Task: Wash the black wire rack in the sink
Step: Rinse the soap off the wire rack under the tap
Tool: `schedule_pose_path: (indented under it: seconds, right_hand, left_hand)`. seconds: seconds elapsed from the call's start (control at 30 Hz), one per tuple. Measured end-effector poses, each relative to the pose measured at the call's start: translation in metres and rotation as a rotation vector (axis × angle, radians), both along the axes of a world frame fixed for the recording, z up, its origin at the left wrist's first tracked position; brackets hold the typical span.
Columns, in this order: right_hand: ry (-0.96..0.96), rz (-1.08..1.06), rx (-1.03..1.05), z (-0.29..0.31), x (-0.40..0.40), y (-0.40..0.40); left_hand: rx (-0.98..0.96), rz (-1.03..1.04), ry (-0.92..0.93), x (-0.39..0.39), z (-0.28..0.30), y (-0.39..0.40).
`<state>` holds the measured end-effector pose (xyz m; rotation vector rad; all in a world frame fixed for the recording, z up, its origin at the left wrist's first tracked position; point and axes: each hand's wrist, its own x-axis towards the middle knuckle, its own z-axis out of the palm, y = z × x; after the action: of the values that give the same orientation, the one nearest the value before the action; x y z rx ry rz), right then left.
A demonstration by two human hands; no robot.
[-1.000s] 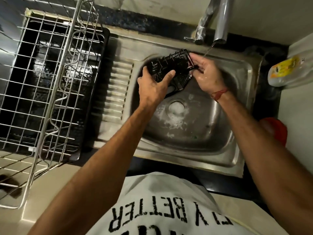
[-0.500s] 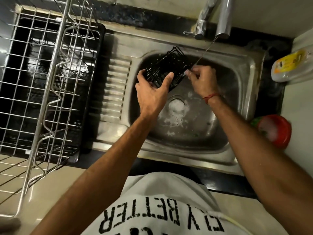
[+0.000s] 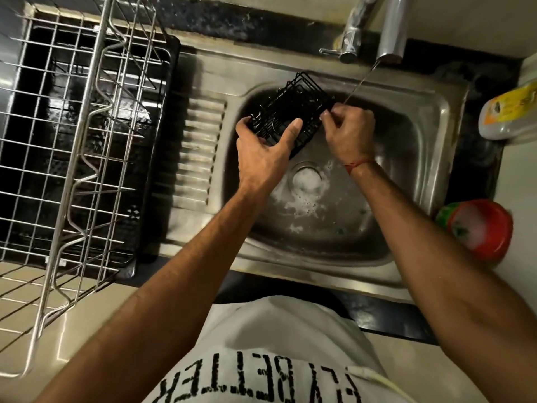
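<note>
The small black wire rack [image 3: 290, 109] is held tilted over the far left part of the steel sink [image 3: 421, 158]. My left hand [image 3: 261, 152] grips it from below, thumb on one side and fingers on the other. My right hand [image 3: 348, 132] pinches the rack's right edge with curled fingertips. A thin stream of water [image 3: 360, 82] runs from the tap spout [image 3: 390, 27] and lands by my right fingers. Foam lies around the drain [image 3: 308, 178].
A steel dish-drying rack [image 3: 72, 146] over a black tray [image 3: 171, 82] fills the left counter. A yellow-labelled bottle [image 3: 508, 112] lies at the right. A red bowl [image 3: 479, 228] with foam sits right of the sink. The ribbed drainboard [image 3: 200, 152] lies between rack and basin.
The rack has turned and tilted further left under the stream. My right hand slid from its far side to pinching its right edge. The view has shifted slightly.
</note>
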<state>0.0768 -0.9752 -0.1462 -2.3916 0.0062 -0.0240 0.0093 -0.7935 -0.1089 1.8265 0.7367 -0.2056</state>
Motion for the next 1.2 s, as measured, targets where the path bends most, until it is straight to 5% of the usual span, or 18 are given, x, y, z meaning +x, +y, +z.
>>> schedule_pose_path:
  seconds: [0.13, 0.3, 0.6, 0.9, 1.07, 1.13, 1.2]
  right_hand:
    - [-0.064, -0.051, 0.067, 0.000, -0.008, -0.003]
    - [0.145, -0.005, 0.011, -0.025, -0.015, -0.004]
    - [0.027, -0.032, 0.086, -0.016, -0.003, 0.016]
    - [0.360, 0.037, 0.023, -0.038, -0.003, 0.001]
    - [0.044, -0.047, 0.455, 0.032, -0.023, -0.002]
    - [0.012, 0.085, 0.358, 0.050, -0.026, -0.003]
    - [0.021, 0.279, 0.046, 0.052, -0.023, -0.001]
  left_hand:
    - [-0.005, -0.045, -0.013, -0.005, 0.002, 0.003]
    - [-0.040, -0.072, 0.009, -0.004, 0.008, 0.007]
    - [-0.047, -0.116, 0.058, 0.003, 0.016, 0.011]
    - [-0.068, -0.193, 0.030, -0.006, 0.010, 0.005]
    - [-0.081, -0.251, 0.027, 0.002, 0.012, 0.012]
    - [-0.093, -0.256, 0.031, 0.004, 0.011, 0.013]
    - [-0.105, -0.289, 0.045, 0.006, 0.009, 0.014]
